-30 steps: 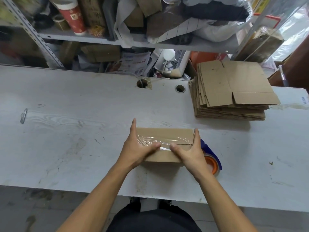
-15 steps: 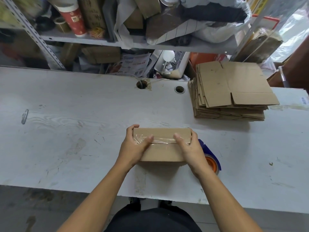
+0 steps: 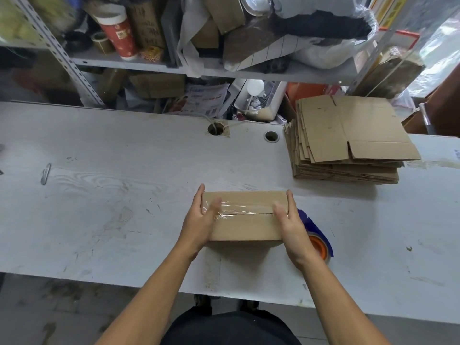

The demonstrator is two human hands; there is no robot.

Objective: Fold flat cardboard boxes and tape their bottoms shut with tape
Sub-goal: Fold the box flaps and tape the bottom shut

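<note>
A small folded cardboard box [image 3: 245,229] stands on the white table [image 3: 124,207], near the front edge. Clear tape runs along the seam on its top face. My left hand [image 3: 199,221] lies flat against the box's left end, fingers straight, thumb resting on the taped top. My right hand [image 3: 291,229] mirrors it on the right end, thumb on the tape. A tape roll with an orange core in a blue dispenser [image 3: 321,241] lies just right of the box, partly hidden behind my right wrist.
A stack of flat cardboard boxes [image 3: 348,145] sits at the table's back right. Two cable holes [image 3: 216,128] open near the back edge. A metal clip [image 3: 45,173] lies far left. Cluttered shelves [image 3: 174,68] stand behind the table.
My fingers were curled over the box's far edge; now they lie straight along its two ends. My thumbs have moved apart along the tape towards the ends.
</note>
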